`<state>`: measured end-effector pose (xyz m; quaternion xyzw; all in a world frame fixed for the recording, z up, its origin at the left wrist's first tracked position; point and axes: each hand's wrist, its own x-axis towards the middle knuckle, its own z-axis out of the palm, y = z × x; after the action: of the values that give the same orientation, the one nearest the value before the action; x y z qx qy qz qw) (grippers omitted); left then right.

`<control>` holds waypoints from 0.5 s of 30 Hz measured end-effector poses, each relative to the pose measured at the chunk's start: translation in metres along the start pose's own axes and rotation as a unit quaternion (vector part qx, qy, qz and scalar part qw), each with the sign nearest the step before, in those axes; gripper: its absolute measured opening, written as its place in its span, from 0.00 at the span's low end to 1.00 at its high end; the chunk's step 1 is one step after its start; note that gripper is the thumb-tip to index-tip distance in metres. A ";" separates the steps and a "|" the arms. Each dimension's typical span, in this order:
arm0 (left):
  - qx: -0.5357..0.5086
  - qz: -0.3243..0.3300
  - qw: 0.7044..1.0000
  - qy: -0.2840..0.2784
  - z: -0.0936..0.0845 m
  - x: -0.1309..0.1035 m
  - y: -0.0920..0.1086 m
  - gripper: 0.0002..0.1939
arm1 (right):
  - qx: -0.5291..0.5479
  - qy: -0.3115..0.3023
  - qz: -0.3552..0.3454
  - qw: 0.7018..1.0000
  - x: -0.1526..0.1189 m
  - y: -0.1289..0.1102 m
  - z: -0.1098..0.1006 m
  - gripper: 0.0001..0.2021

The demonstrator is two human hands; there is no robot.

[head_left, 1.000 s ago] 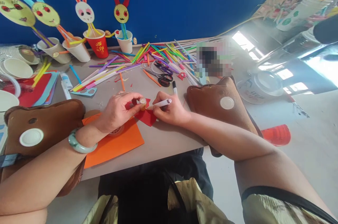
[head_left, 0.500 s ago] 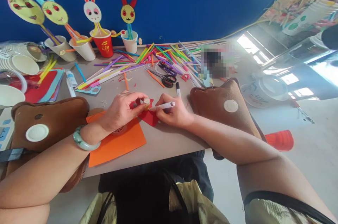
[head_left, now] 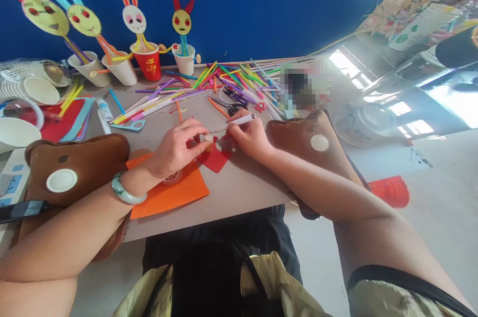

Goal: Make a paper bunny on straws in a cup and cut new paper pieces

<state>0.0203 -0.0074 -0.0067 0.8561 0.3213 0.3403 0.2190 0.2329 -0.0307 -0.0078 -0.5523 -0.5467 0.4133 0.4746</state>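
Observation:
Near the middle of the table, my left hand (head_left: 178,151) pinches a small round piece (head_left: 208,139) with a pale top and brownish side; its exact kind I cannot make out. My right hand (head_left: 251,136) grips a slim white marker (head_left: 239,121), its tip pointing left, close to the small piece. Whether the tip touches it I cannot tell. Under both hands lies a red paper piece (head_left: 216,160). An orange sheet (head_left: 182,197) is below my left wrist, with a round item (head_left: 173,177) on it partly hidden by the hand.
Colourful sticks (head_left: 231,75) and black scissors (head_left: 236,107) are behind my hands. Paper cups with rabbit-face figures, including a red cup (head_left: 149,64), line the blue wall. Brown cushions (head_left: 89,157) flank me left and right. Stacked cups (head_left: 33,90) and coloured paper (head_left: 70,120) are at left.
My right hand has drawn the marker up and slightly away from the small round piece, uncovering more red paper. My left hand still pinches the piece. The whole view has shifted slightly.

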 end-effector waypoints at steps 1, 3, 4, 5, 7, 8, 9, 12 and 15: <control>0.001 0.004 1.000 0.007 0.001 0.000 -0.001 0.11 | 0.005 -0.010 0.009 1.000 0.002 -0.003 0.000 0.05; 0.002 0.009 1.000 0.018 0.002 0.000 -0.004 0.13 | 0.003 -0.032 0.015 0.999 0.008 -0.009 -0.001 0.05; 0.001 0.012 1.000 0.023 0.003 -0.001 -0.006 0.14 | -0.002 -0.044 0.013 0.999 0.011 -0.012 -0.001 0.05; 0.001 0.015 1.000 0.027 0.004 -0.001 -0.007 0.15 | -0.009 -0.058 0.010 0.998 0.015 -0.014 -0.001 0.05; 0.004 0.017 0.999 0.037 0.005 0.000 -0.008 0.17 | -0.034 -0.094 0.002 0.995 0.026 -0.019 0.000 0.05; 0.005 0.016 0.999 0.040 0.005 0.000 -0.008 0.17 | -0.050 -0.117 -0.003 0.992 0.032 -0.021 0.000 0.06; 0.005 0.012 0.999 0.038 0.004 0.000 -0.008 0.17 | -0.066 -0.146 -0.006 0.987 0.038 -0.022 0.002 0.06; 0.005 -0.002 1.000 0.014 0.002 0.001 -0.005 0.18 | -0.106 -0.237 -0.012 0.966 0.057 -0.026 0.008 0.09; -0.005 -0.014 1.000 -0.008 -0.002 0.001 -0.001 0.18 | -0.142 -0.314 -0.013 0.938 0.071 -0.031 0.016 0.11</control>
<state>0.0187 -0.0061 -0.0052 0.8534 0.3295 0.3317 0.2305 0.2150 0.0399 0.0233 -0.4486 -0.7284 0.4774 0.2005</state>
